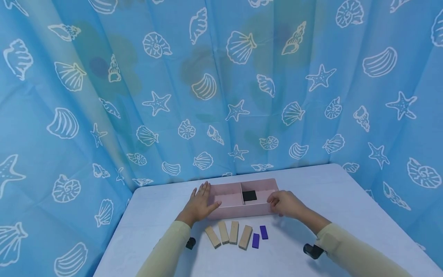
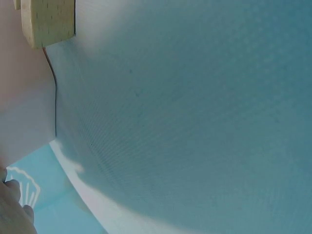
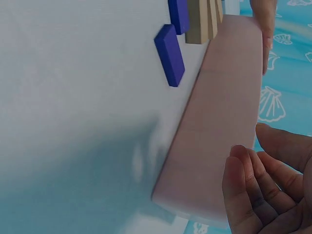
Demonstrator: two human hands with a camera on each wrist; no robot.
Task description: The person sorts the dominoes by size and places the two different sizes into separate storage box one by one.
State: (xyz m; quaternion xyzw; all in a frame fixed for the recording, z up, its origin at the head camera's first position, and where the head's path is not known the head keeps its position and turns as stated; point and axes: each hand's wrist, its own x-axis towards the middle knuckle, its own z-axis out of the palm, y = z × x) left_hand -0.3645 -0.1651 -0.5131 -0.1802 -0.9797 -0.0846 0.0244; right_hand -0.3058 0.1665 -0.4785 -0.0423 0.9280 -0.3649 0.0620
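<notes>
A pink two-compartment box [image 1: 228,212] stands on the table, with a black square [image 1: 249,195] in its right compartment. My left hand [image 1: 198,206] lies at the box's left end, its fingers extended along the end and the thumb reaching over the front rim. At the right front corner is my right hand [image 1: 284,203]; in the right wrist view its fingers [image 3: 236,178] are loosely curled in front of the box wall, and the thumb tip overlaps the top rim. Several wooden blocks [image 1: 233,232] and two purple blocks [image 1: 264,232] lie before the box.
The white-covered table [image 1: 311,181] runs back to a blue curtain [image 1: 221,96] printed with shells and starfish, which also closes off both sides. Black devices [image 1: 313,251] sit at the wrists, below the sleeves.
</notes>
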